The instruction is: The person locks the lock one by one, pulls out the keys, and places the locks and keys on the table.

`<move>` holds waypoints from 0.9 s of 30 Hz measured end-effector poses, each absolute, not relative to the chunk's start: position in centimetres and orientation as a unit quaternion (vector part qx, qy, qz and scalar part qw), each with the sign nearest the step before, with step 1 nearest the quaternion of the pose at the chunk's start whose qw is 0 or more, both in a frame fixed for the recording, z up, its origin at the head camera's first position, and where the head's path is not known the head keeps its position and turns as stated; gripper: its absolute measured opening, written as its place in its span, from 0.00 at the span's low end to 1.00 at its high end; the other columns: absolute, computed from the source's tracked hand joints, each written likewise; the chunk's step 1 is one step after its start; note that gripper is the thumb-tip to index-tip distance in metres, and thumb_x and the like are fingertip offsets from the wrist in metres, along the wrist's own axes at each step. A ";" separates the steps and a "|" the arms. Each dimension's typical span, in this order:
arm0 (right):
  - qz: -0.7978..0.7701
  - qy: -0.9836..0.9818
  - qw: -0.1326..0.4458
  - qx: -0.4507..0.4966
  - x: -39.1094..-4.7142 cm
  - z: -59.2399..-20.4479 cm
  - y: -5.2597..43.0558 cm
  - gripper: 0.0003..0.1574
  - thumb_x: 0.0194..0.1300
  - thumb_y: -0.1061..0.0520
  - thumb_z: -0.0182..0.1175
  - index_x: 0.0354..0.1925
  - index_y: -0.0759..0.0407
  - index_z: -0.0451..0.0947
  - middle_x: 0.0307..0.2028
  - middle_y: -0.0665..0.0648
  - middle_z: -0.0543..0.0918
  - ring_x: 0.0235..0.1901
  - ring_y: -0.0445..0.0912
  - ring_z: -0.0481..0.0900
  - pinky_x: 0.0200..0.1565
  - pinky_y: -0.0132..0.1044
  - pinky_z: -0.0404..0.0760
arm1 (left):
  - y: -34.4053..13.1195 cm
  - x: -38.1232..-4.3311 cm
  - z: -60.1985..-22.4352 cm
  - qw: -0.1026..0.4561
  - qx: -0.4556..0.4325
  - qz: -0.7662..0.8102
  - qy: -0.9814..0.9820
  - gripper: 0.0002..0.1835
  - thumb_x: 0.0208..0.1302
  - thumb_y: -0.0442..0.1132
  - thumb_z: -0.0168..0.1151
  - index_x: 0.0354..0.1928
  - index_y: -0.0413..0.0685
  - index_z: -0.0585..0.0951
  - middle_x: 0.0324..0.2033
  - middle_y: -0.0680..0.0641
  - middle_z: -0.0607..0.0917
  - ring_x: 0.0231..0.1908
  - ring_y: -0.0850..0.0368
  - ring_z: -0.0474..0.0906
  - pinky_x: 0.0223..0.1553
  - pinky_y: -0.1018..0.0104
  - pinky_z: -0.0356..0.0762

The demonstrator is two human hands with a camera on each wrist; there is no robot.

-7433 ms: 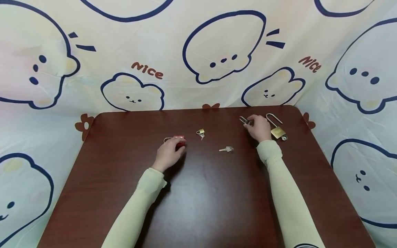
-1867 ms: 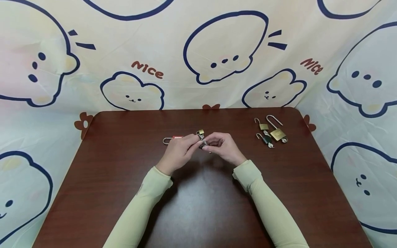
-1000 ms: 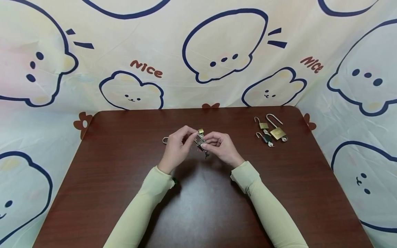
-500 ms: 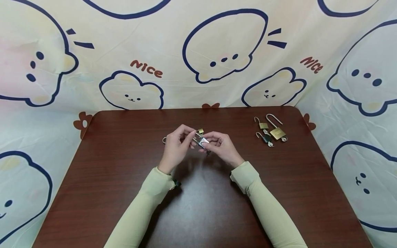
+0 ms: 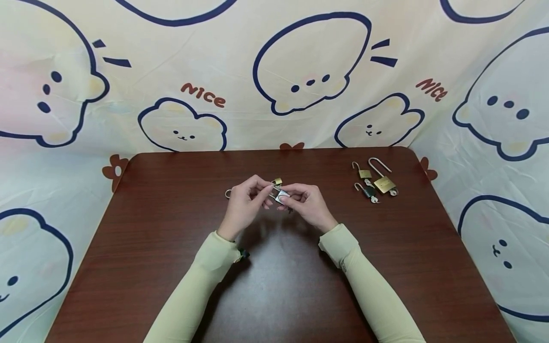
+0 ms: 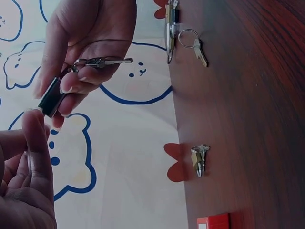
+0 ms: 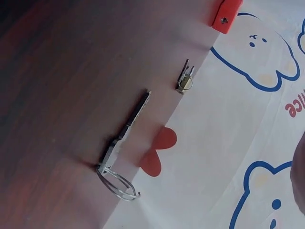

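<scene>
Over the middle of the table, a small silver padlock [image 5: 280,196] is held between both hands. My left hand [image 5: 244,207] pinches its shackle end with thumb and fingertips. My right hand [image 5: 310,205] grips the padlock's body between thumb and fingers. Keys [image 6: 104,62] on a ring hang from the body in the left wrist view, below the right palm. Just behind the hands lies a small brass padlock [image 5: 278,181]. A red padlock [image 6: 214,222] shows in the left wrist view; in the head view my left hand hides all but its shackle [image 5: 228,194].
Toward the back right lie a large brass padlock [image 5: 384,185], a smaller brass one [image 5: 364,174] and a dark one [image 5: 369,192], each with its shackle up and a key in it. A loose key with rings [image 7: 114,148] rests on the table [image 5: 171,209].
My right hand has come from the back right to the middle with the silver padlock. My left hand has left the red padlock and taken the shackle end. Recently the padlock has turned slightly.
</scene>
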State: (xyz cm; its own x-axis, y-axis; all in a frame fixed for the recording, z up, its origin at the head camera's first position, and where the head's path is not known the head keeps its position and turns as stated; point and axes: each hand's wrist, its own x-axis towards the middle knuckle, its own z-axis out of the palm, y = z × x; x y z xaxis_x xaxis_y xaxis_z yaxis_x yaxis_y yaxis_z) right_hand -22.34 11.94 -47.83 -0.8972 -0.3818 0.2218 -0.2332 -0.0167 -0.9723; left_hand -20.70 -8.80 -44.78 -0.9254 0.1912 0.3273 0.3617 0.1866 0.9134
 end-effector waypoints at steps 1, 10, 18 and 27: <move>-0.673 0.704 0.052 -0.221 -22.3 -47.8 12.0 0.15 0.69 0.68 0.65 0.53 0.73 0.83 0.43 0.70 0.88 0.30 0.45 0.91 0.30 0.45 0.87 | -8.8 -20.7 -44.8 0.068 -0.180 -0.613 -0.766 0.04 0.72 0.34 0.65 0.43 0.40 0.84 0.30 0.43 0.87 0.23 0.55 0.84 0.27 0.60 0.87; -0.647 0.726 0.041 -0.231 -22.3 -47.1 11.9 0.13 0.69 0.65 0.68 0.51 0.66 0.86 0.40 0.66 0.90 0.31 0.46 0.91 0.30 0.39 0.86 | -8.6 -20.7 -45.3 0.076 -0.183 -0.615 -0.763 0.05 0.72 0.36 0.66 0.43 0.40 0.84 0.30 0.43 0.87 0.24 0.54 0.85 0.28 0.53 0.87; -0.670 0.707 0.076 -0.212 -22.6 -47.3 11.8 0.15 0.69 0.64 0.68 0.53 0.66 0.84 0.42 0.63 0.91 0.32 0.47 0.91 0.38 0.41 0.90 | -8.3 -20.7 -45.9 0.084 -0.172 -0.620 -0.761 0.06 0.71 0.36 0.66 0.44 0.41 0.87 0.32 0.41 0.89 0.27 0.49 0.85 0.31 0.58 0.88; -0.715 0.673 0.067 -0.180 -23.0 -47.5 11.8 0.24 0.70 0.66 0.66 0.61 0.72 0.74 0.34 0.49 0.90 0.30 0.42 0.89 0.32 0.32 0.85 | -7.7 -20.0 -46.6 0.044 -0.189 -0.620 -0.760 0.28 0.68 0.32 0.69 0.69 0.45 0.75 0.45 0.41 0.90 0.43 0.47 0.88 0.45 0.65 0.86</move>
